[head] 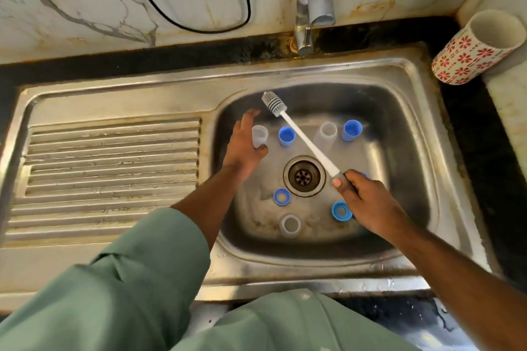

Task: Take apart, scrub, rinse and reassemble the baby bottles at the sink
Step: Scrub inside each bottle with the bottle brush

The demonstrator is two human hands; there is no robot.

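We see the steel sink [413,111] sunk into the bench, its basin toward the right end and a ribbed drainboard [111,168] filling the left. The left hand [245,145] reaches into the basin's far left corner, fingers straight and spread beside a clear bottle [259,135] that stands upright there; the palm sits just beside it, and we cannot tell whether it touches. The right hand [368,202] has its fingers curled tight round the grey grip of a bottle brush [302,137], whose white shaft slants up over the basin, with the bristle head near the far left rim.

Along the far wall of the basin stand a blue cap [286,136], a second clear bottle [326,134] and another blue cap [351,130], each apart from the next. The drain [304,176] lies at the centre with bare steel around it. Toward the near edge lie a blue ring [282,196], a clear bottle [289,226] and a second blue ring [341,211], partly under the right hand. The tap [312,3] rises behind the far rim. A patterned cup [473,48] stands at the bench's far right corner.
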